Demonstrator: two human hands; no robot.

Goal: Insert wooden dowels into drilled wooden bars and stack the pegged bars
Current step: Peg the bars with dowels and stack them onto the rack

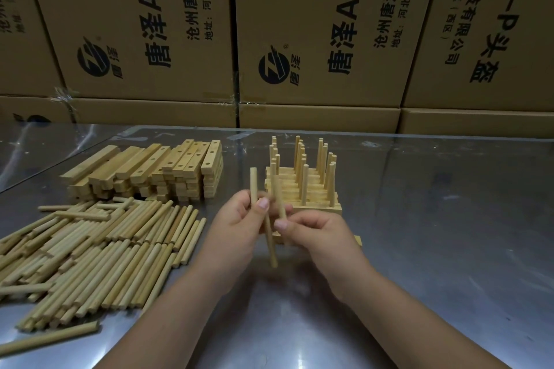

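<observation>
My left hand [236,228] grips pale wooden dowels: one [253,186] stands up above the thumb and another [271,246] sticks out below. My right hand [317,237] pinches a third dowel [278,198] that leans upright between both hands. A drilled bar [358,240] lies on the table under my right hand, mostly hidden. Just behind the hands stands the stack of pegged bars [302,186], with several dowels pointing up. Loose dowels [99,252] lie in a heap at the left. Drilled bars [156,171] are piled behind that heap.
The work surface is a shiny metal table [434,234]. Stacked cardboard boxes [314,39] form a wall along its far edge. One long dowel [48,338] lies apart near the front left edge.
</observation>
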